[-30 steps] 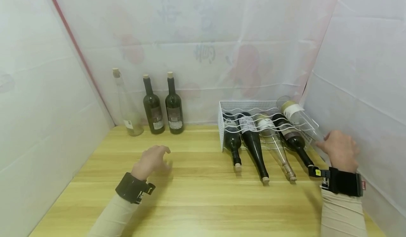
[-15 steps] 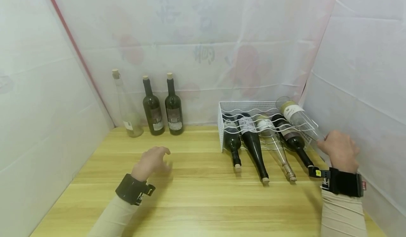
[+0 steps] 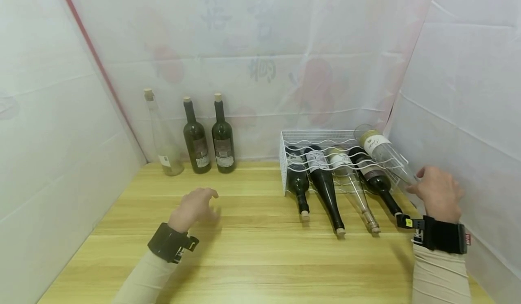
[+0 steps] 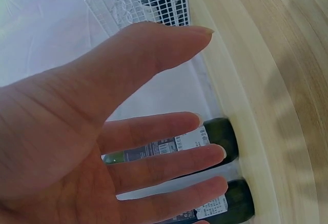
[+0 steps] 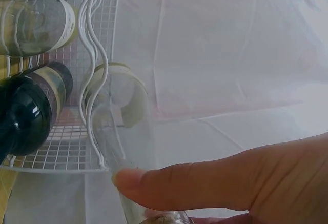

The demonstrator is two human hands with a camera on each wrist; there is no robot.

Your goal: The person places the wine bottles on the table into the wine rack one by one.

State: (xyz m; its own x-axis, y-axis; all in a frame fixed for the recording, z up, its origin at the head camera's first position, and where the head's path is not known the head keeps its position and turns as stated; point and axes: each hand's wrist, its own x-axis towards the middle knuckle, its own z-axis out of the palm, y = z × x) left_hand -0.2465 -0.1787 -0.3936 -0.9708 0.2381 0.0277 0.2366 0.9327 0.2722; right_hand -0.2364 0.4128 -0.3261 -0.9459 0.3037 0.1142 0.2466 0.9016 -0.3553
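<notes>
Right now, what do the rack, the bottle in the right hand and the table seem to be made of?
Rack: likely metal, coated white; it looks like thin, bent wire. Bottle: probably smooth glass, since it is see-through, but clear plastic could look the same. Table: wood or wood-look laminate, with streaked grain and a soft sheen.

left forearm (image 3: 140, 279): pale-sleeved, slanting forward and inward | left hand (image 3: 194, 209): relaxed, left thumb (image 4: 148, 44) well apart from nearly straight, parted fingers (image 4: 166, 166) | right forearm (image 3: 440, 272): pale-sleeved, pointing almost straight forward | right hand (image 3: 438, 192): turned inward, pinching, right thumb (image 5: 195, 185) stretched out, the other fingers mostly hidden in the right wrist view
</notes>
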